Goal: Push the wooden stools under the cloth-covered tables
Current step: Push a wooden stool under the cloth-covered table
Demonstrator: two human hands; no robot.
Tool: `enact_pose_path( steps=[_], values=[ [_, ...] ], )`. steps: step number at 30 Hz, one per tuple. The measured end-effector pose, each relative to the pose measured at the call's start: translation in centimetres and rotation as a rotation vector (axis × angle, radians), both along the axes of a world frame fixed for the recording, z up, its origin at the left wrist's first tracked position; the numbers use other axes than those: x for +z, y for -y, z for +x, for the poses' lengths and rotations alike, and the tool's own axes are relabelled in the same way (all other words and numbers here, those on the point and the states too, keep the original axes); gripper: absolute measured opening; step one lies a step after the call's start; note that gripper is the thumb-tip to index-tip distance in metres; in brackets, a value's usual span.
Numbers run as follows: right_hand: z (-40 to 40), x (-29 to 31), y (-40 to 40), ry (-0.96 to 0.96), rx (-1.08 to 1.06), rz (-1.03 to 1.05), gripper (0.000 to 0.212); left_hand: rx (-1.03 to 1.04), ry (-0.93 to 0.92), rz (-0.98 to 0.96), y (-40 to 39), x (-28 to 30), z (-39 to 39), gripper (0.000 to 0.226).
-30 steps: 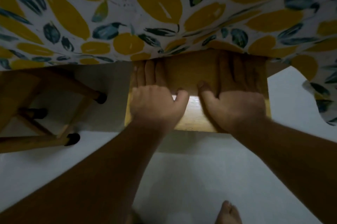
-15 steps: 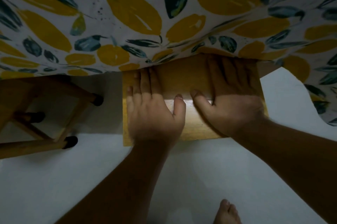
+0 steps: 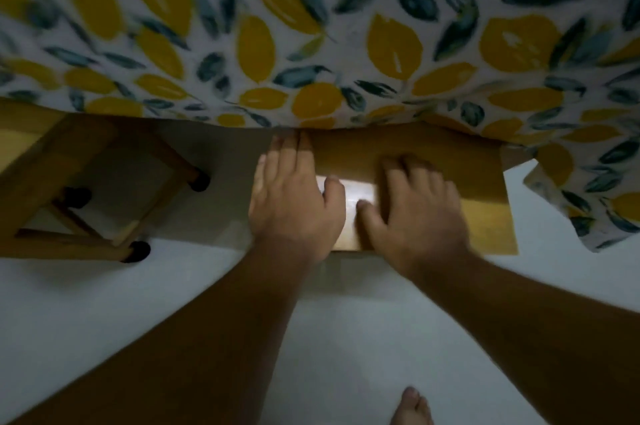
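So, head view: both hands are lying flat and spread on the stool (image 3: 481, 217) seat, palms down, gripping nothing. Left hand (image 3: 292, 203) is sitting at the seat's 9 o'clock edge, fingertips reaching under the cloth hem; right hand (image 3: 415, 213) is resting near the seat's middle, blurred, so finger detail is hard to tell.

Risks, as judgement. Tablecloth (image 3: 311, 44) is hanging right over the far part of the seat, so the hem could be catching on fingers or on the seat edge and getting dragged or bunched. Left hand is pressing near the very side edge, so an uneven push could be turning the stool toward the second stool (image 3: 86, 189) standing at 9 o'clock, whose black-capped legs are pointing this way; the two are apart now. Palms only, no grip, so hands could be slipping forward on the smooth wood. A bare foot (image 3: 412, 407) is showing at 6 o'clock, well apart from the stool. Table legs are hidden by the cloth, so a bump there cannot be ruled out.

Stool look: rectangular light wooden seat, smooth, with a bright glare patch between the thumbs. Far part is lying under the cloth in shadow, near part is sticking out over the pale floor (image 3: 104, 303). Its legs are not visible.
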State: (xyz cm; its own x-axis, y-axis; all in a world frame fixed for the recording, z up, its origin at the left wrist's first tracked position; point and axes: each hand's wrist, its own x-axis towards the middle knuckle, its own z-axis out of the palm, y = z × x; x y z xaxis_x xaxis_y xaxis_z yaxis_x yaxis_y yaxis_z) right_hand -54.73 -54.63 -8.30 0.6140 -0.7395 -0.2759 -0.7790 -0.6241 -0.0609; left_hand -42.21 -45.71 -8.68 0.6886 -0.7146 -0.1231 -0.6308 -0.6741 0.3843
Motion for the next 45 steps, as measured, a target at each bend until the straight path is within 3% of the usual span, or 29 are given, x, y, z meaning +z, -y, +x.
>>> enact_pose_path(
  steps=[9, 16, 25, 29, 36, 40, 45],
  values=[
    [18.7, 4.3, -15.6, 0.069, 0.306, 0.076, 0.076, 0.16, 0.007, 0.005, -18.8, 4.6, 15.7, 0.071],
    [29.2, 5.0, -23.5, 0.109, 0.395, 0.157, 0.075, 0.262, -0.034, 0.016, -29.0, 4.8, 24.9, 0.074],
    [40.2, 2.5, -25.8, 0.001, 0.383, 0.19, 0.071, 0.278, -0.03, 0.081, -33.0, 3.5, 36.3, 0.084],
    [44.8, 1.6, -26.1, -0.035, 0.29, 0.201, 0.067, 0.277, -0.054, 0.049, -32.4, 2.0, 40.6, 0.074],
    [48.0, -2.0, -30.7, 0.091, 0.0, 0.169, 0.08, -0.042, 0.135, 0.17, -30.9, -1.7, 50.3, 0.074],
    [49.0, -3.3, -32.0, 0.077, -0.012, 0.014, 0.088, -0.296, 0.21, 0.166, -30.8, -3.6, 54.0, 0.08],
    [49.4, -3.1, -30.5, 0.017, 0.077, 0.002, 0.096, -0.226, 0.186, 0.113, -31.3, -4.9, 53.6, 0.083]
  ],
)
